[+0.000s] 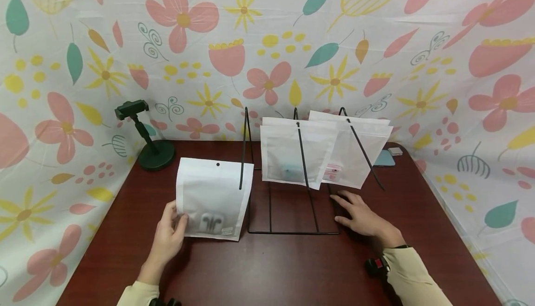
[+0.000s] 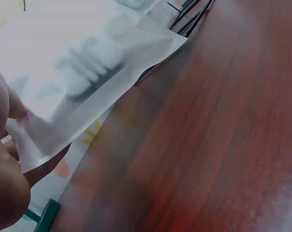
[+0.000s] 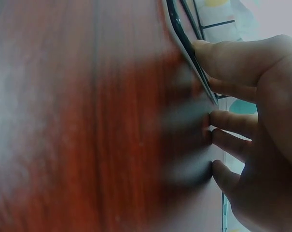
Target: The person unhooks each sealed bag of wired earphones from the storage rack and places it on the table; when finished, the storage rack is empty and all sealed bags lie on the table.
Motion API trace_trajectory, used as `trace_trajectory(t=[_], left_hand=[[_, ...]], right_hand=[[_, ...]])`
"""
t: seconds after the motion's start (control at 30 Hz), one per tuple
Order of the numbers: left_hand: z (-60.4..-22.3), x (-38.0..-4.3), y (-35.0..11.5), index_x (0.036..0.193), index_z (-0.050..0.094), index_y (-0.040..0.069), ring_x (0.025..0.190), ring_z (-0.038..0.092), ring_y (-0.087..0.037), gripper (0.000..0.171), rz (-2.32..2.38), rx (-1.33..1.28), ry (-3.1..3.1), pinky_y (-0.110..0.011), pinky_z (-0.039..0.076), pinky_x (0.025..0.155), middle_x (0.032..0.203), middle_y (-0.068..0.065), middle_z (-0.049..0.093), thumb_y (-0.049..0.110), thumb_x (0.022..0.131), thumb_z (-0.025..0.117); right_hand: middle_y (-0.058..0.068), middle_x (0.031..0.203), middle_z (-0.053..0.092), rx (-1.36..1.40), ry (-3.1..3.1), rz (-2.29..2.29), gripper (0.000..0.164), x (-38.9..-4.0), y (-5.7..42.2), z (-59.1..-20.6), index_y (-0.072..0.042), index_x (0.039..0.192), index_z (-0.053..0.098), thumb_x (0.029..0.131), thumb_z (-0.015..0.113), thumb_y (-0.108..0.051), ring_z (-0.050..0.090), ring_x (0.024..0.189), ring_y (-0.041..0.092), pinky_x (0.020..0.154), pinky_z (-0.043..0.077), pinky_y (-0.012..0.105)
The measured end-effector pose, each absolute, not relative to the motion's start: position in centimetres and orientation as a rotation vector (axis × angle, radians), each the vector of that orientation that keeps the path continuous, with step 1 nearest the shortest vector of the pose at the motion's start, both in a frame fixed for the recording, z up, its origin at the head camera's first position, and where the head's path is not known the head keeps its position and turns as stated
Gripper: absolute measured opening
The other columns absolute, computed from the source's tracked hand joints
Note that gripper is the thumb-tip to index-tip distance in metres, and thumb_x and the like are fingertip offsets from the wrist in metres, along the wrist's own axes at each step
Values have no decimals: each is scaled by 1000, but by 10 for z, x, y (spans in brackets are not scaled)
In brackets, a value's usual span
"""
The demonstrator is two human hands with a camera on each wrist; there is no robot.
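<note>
My left hand (image 1: 168, 236) pinches the lower left edge of a white translucent pouch (image 1: 213, 190), thumb in front. An earbud case with dark earbud shapes (image 1: 212, 223) shows through near its bottom. The pouch's hanging hole lies left of the black wire rack's (image 1: 294, 233) left prong, which crosses in front of the pouch in the head view. On the middle prong hangs another white pouch (image 1: 282, 146), and on the right prong a third (image 1: 359, 150). My right hand (image 1: 363, 215) rests its fingertips on the table, with the thumb at the rack's base wire (image 3: 187, 46).
A dark green stand (image 1: 156, 155) with a clamp head is at the table's back left. Behind the rack on the right lie a light blue flat item (image 1: 384, 158) and a small white item (image 1: 394, 151). Flowered cloth (image 1: 267, 55) borders the brown table (image 1: 267, 273).
</note>
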State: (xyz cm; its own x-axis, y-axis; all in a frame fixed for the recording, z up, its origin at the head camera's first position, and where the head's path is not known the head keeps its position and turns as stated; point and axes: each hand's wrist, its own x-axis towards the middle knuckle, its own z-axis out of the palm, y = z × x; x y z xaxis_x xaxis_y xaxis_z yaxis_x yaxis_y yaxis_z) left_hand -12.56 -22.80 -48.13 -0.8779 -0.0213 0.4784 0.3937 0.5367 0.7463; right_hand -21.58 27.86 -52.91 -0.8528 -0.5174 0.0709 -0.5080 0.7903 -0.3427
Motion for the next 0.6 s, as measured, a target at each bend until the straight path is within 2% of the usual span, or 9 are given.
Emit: trace_trajectory(t=[0.33, 0.47, 0.6], left_hand=[[-483, -135, -225, 121, 45, -3, 83, 62, -21, 38, -1404, -243, -2343, -19, 50, 65, 94, -20, 65, -13, 84, 51], [-499, -142, -231, 122, 46, 1, 84, 62, -12, 38, -1444, -219, -2336, -18, 49, 65, 96, -16, 65, -9, 86, 51], [-494, -139, -227, 121, 46, 0, 83, 62, -15, 38, -1455, -194, -2338, -20, 50, 64, 97, -17, 65, -10, 85, 51]], right_hand=[[22, 137, 34, -852, 2934, -547, 61, -218, 278, -529, -10, 137, 41, 85, 64, -30, 32, 122, 40, 92, 36, 55], [21, 138, 35, -830, 2929, -533, 61, -218, 279, -528, -11, 138, 41, 84, 64, -31, 31, 124, 39, 94, 35, 55], [19, 139, 36, -814, 2967, -433, 60, -215, 278, -526, -14, 138, 42, 85, 62, -35, 32, 127, 39, 96, 33, 57]])
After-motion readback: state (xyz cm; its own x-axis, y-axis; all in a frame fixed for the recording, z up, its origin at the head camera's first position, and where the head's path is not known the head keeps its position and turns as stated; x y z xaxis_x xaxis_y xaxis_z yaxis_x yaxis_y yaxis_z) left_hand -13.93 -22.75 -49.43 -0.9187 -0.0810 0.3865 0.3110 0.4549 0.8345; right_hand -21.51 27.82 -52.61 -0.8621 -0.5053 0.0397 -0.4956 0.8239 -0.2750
